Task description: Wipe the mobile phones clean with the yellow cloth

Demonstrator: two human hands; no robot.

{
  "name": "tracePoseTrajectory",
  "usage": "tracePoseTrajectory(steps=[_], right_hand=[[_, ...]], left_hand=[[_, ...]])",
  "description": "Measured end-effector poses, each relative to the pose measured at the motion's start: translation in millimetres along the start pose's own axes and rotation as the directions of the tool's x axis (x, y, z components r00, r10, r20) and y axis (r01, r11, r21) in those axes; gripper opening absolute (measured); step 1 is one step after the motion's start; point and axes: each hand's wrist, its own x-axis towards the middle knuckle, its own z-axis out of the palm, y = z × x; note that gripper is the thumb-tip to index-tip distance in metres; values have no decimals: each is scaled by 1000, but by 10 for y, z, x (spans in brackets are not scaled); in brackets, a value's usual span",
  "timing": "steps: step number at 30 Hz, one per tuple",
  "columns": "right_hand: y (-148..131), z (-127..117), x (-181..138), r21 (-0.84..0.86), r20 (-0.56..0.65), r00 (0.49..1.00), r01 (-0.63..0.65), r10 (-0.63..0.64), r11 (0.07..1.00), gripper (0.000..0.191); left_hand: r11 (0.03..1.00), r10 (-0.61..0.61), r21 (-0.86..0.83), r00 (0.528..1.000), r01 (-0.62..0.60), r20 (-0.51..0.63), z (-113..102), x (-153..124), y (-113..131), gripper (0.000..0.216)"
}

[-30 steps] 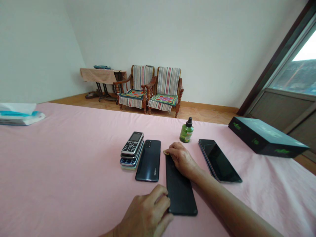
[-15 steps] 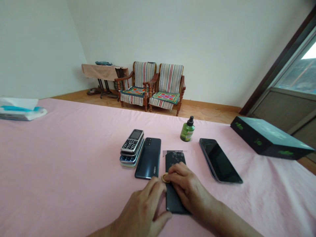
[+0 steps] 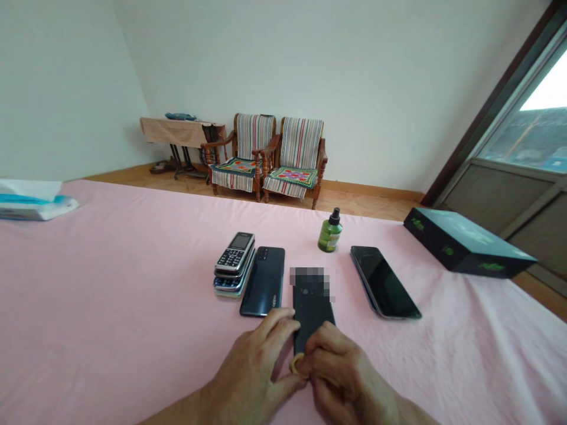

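A black smartphone [image 3: 312, 316] lies flat on the pink cloth; blurred blocks cover its top end. Bent over its lower end, my right hand [image 3: 343, 369] pinches a small yellowish, soft-looking piece [image 3: 296, 363], probably cloth, against the phone. My left hand [image 3: 261, 360] has its fingertips at the phone's left edge, with fingers and thumb apart and the thumb by the bottom corner. Left of this phone lies a dark blue OPPO smartphone [image 3: 264, 280], back side up. Beside that is a stack of phones topped by a keypad phone [image 3: 236, 252].
A green spray bottle [image 3: 330, 231] stands behind the phones. Another smartphone [image 3: 385, 283] rests on a second one at the right. Further off are a black box [image 3: 469, 245] and a tissue pack [image 3: 38, 200]. Two wooden chairs [image 3: 295, 150] stand against the wall.
My right hand has slid down the phone toward me with the yellowish piece. Whitish spots that showed on the phone's upper part are no longer seen. The view has shifted slightly.
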Motion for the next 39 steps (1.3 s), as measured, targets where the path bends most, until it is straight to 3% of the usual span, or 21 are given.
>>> tracePoseTrajectory(steps=[2, 5, 7, 13, 19, 23, 27, 33, 39], right_hand=[[28, -2, -6, 35, -104, 994, -38, 41, 999, 29], [124, -38, 60, 55, -288, 944, -149, 158, 987, 26], [220, -69, 163, 18, -337, 918, -215, 208, 977, 25], [451, -40, 640, -186, -326, 941, -157, 89, 970, 26], [526, 46, 941, -442, -247, 967, -165, 57, 882, 27], [551, 6, 886, -466, -256, 963, -203, 88, 861, 30], [599, -105, 719, -489, -292, 946, -273, 140, 828, 30], [710, -313, 477, -442, -396, 904, -341, 160, 830, 26], [787, -404, 579, -290, -450, 892, -178, 30, 940, 24]], left_hand=[[999, 7, 42, 1000, -8, 8, 21, -11, -33, 58], [994, 44, 101, 999, -46, 24, 45, -30, -65, 62], [987, 64, 148, 997, -69, 35, 46, -37, -60, 59], [952, 102, 281, 991, -124, 93, 37, -10, 6, 46], [911, 127, 374, 981, -174, 147, 81, 29, -14, 43], [870, 145, 444, 972, -214, 185, 76, 51, 4, 38], [820, 205, 483, 946, -307, 252, 77, 60, 22, 15], [832, 238, 464, 951, -305, 198, 111, 43, -13, 26], [849, 251, 439, 955, -295, 156, 74, 49, -28, 18]])
